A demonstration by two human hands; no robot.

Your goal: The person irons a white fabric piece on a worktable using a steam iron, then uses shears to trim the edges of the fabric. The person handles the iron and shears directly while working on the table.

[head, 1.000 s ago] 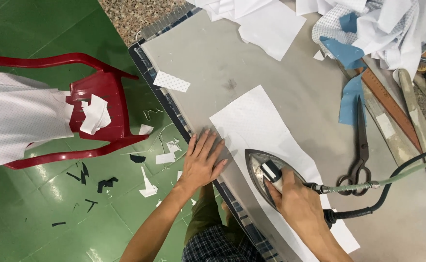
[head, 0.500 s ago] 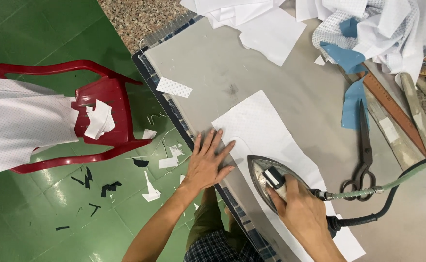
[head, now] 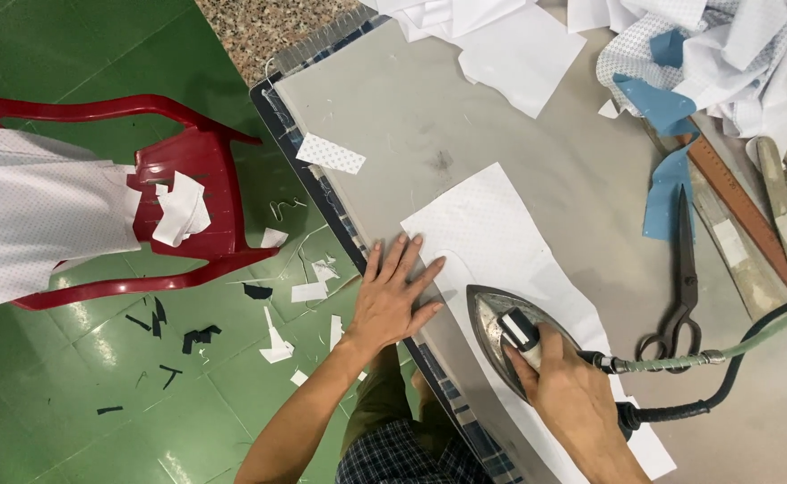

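Right hand: the right hand point(head: 571, 387) is closed in a firm grip around the handle of the iron point(head: 512, 333).
Left hand: the left hand point(head: 395, 291) lies flat and open, fingers spread, pressing down the edge of the white cloth point(head: 492, 235); it grips nothing.
Iron: it sits sole-down on the white cloth, at the near edge of the table point(head: 519, 152), just beside the left hand.
Cloth: a long white piece with a fine dot pattern, running from the iron away toward the middle of the table.
Burn risk: the left fingertips lie close to the nose of the iron; if the iron slid toward them, I judge it could touch skin.
Scorch risk: an iron resting too long in one place could mark the cloth.
Cord risk: the black cord point(head: 734, 372) and the pale green hose point(head: 725, 351) trail from the back of the iron past the scissors point(head: 680, 269); a pull could snag the scissors or drag them.
Crease risk: if the flat hand lifts, the cloth ahead of the iron may ruck and be pressed into a fold.
Containers: none in view; the nearest thing to one is the red chair point(head: 187, 193), left of the iron and beyond the table edge, whose seat holds white scraps and whose arm carries draped dotted cloth.
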